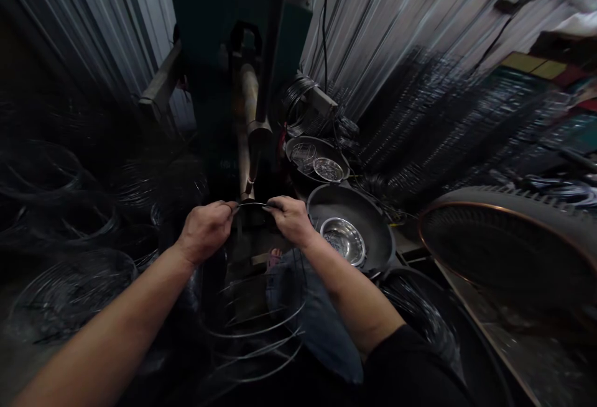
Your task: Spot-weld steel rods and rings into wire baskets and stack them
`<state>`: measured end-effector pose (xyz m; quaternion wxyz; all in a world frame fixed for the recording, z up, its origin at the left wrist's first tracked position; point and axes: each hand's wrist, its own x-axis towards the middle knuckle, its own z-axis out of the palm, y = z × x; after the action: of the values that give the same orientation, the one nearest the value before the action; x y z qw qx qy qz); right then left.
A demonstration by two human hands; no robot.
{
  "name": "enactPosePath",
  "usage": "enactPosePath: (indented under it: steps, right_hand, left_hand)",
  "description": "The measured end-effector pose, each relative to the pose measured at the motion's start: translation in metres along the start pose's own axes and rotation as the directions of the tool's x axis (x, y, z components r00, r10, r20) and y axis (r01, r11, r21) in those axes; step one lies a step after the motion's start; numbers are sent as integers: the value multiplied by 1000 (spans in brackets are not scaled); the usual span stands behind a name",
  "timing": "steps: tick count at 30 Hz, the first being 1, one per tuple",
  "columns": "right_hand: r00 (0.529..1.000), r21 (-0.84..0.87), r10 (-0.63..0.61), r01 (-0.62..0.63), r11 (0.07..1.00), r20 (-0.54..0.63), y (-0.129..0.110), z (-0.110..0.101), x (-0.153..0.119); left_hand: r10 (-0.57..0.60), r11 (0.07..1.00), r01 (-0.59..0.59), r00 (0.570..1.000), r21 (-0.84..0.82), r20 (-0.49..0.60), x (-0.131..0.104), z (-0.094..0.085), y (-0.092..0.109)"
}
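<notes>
A thin curved wire (252, 204) is stretched between my two hands, just below the copper-coloured tip of a machine arm (250, 90). My left hand (209, 228) is closed on the wire's left end, fingers pinched together. On the other side, my right hand (290, 215) pinches the right end between thumb and fingers. Whether the wire touches the machine tip is too dark to tell. Below my hands, several curved wires of a frame (261, 333) hang over my lap.
Right of my hands stands a dark round pan (368, 208) holding a shiny metal bowl (344, 240). Behind it is another pan (295, 145) with small wire parts. A large round fan (508, 245) is at the right. Wire hoops (74, 295) lie at the left.
</notes>
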<state>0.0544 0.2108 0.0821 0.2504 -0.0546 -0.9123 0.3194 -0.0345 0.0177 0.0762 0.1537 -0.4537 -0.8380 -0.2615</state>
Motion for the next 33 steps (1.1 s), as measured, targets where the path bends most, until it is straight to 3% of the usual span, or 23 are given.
enactPosePath:
  steps: [4, 9, 20, 33]
  right_hand:
    - [993, 55, 104, -106, 993, 47, 1, -4, 15]
    - [987, 22, 127, -130, 991, 93, 0, -10, 33]
    - [981, 62, 153, -162, 985, 120, 5, -10, 51]
    - [984, 21, 147, -150, 989, 103, 7, -12, 55]
  left_hand:
    - [-106, 993, 110, 990, -52, 88, 13, -1, 0]
    - [-169, 981, 180, 976, -71, 133, 33, -4, -3]
    - [-135, 981, 148, 985, -123, 106, 49, -2, -13]
    - [-131, 989, 138, 982, -48, 134, 55, 1, -13]
